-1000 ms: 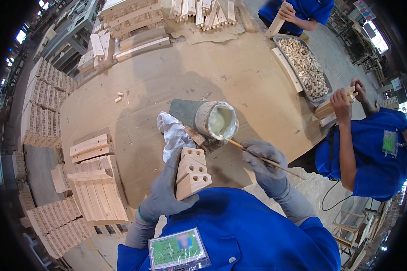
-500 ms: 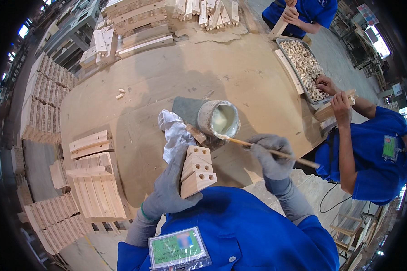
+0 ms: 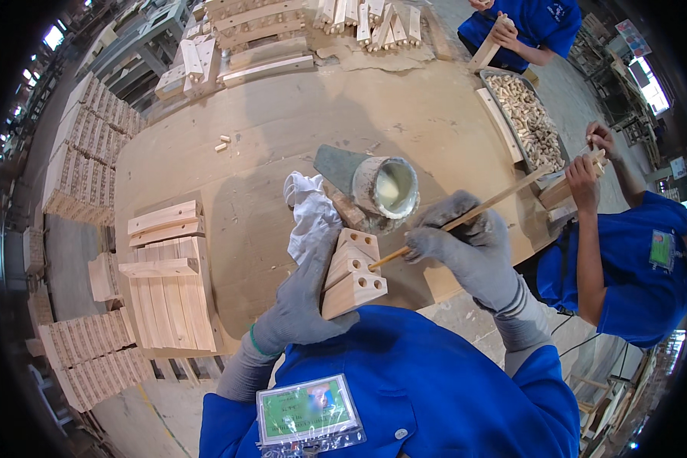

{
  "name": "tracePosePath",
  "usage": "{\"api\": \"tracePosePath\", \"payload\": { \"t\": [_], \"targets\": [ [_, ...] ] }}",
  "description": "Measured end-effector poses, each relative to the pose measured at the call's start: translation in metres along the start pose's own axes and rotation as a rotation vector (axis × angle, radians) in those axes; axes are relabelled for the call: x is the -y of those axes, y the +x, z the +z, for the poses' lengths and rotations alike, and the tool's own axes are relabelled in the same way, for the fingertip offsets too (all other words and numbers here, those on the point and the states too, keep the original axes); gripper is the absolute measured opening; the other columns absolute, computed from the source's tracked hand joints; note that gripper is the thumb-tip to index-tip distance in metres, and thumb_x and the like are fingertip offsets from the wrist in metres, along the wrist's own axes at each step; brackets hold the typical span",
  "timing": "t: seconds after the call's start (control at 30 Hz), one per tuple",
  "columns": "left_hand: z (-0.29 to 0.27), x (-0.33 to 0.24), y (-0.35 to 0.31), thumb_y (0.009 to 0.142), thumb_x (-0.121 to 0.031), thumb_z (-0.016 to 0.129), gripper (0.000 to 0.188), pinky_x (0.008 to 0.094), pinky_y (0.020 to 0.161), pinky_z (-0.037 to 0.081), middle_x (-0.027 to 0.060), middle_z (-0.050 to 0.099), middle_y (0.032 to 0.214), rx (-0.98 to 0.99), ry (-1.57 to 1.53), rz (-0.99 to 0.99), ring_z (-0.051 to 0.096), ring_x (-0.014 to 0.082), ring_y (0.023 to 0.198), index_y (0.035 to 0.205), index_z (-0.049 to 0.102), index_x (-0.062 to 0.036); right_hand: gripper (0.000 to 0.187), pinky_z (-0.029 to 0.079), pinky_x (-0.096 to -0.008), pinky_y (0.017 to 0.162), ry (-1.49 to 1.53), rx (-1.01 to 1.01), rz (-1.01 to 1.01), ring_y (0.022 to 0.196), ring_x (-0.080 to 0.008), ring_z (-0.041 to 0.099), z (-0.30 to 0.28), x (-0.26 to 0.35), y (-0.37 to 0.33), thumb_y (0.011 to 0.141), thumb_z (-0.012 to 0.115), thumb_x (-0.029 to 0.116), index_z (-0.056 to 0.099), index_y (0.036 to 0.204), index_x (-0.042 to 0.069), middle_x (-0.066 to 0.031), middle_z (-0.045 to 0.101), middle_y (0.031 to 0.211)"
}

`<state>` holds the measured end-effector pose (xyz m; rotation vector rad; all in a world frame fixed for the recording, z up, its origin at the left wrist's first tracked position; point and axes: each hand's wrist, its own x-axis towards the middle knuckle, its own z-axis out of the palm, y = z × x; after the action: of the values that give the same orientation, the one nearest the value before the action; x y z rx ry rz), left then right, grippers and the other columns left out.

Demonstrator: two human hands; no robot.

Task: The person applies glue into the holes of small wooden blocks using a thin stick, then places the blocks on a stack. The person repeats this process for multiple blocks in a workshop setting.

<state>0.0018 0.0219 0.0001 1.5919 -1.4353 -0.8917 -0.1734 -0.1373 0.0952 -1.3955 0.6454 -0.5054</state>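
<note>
1. Specimen: three pale wooden blocks (image 3: pixel 345 296), in the left hand just above the wearer's blue shirt (image 3: pixel 450 374); stepped one over the other, end faces turned toward 2 o'clock. Clean, light-yellow grain.
2. Left hand (image 3: pixel 301 305), grey-gloved: fingers along the blocks' left side, thumb beneath, spread to the width of the stack and gripping it.
3. Right hand (image 3: pixel 469 243), grey-gloved: thumb and fingers pinched closed on one thin wooden stick (image 3: pixel 504 194). Stick tip at the middle block's right hole; cannot tell whether inside.
4. Counts: two round holes per block face, six in all; one pot (image 3: pixel 365 183); one cloth (image 3: pixel 311 214); two loose dowels (image 3: pixel 222 143); two co-workers in blue.
5. Bearings from blocks: pot 1 o'clock, cloth 11, loose dowels between 10 and 11, heap of dowels (image 3: pixel 525 114) between 1 and 2, co-workers 1 and 3.
6. Materials: pot cylindrical, crusted, creamy paste within; cloth white, crumpled; dowels short wooden cylinders; tabletop (image 3: pixel 450 114) brown, scuffed.
</note>
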Motion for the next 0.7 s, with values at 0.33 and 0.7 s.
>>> {"api": "tracePosePath", "payload": {
  "t": [0.33, 0.7],
  "targets": [
    [-0.002, -0.002, -0.003, 0.058, -0.023, 0.078, 0.109, 0.0384, 0.104, 0.037, 0.0254, 0.039, 0.138, -0.008, 0.001, 0.063, 0.045, 0.0363, 0.126, 0.144, 0.018, 0.0047, 0.017, 0.049, -0.0217, 0.066, -0.064, 0.009, -0.032, 0.073, -0.0089, 0.061, 0.0, 0.009, -0.002, 0.085, 0.068, 0.009, 0.06, 0.094, -0.002, -0.0053, 0.064, 0.079],
    [-0.003, -0.002, -0.003, 0.058, -0.016, 0.077, 0.11, 0.0372, 0.099, 0.04, 0.0218, 0.049, 0.131, -0.008, -0.001, 0.094, 0.052, 0.0317, 0.119, 0.146, 0.014, 0.003, 0.018, 0.051, -0.0236, 0.067, 0.027, -0.121, -0.151, 0.076, -0.0093, 0.062, -0.003, -0.001, -0.001, 0.083, 0.068, 0.005, 0.059, 0.097, -0.003, -0.0054, 0.065, 0.083]
  ]
}}
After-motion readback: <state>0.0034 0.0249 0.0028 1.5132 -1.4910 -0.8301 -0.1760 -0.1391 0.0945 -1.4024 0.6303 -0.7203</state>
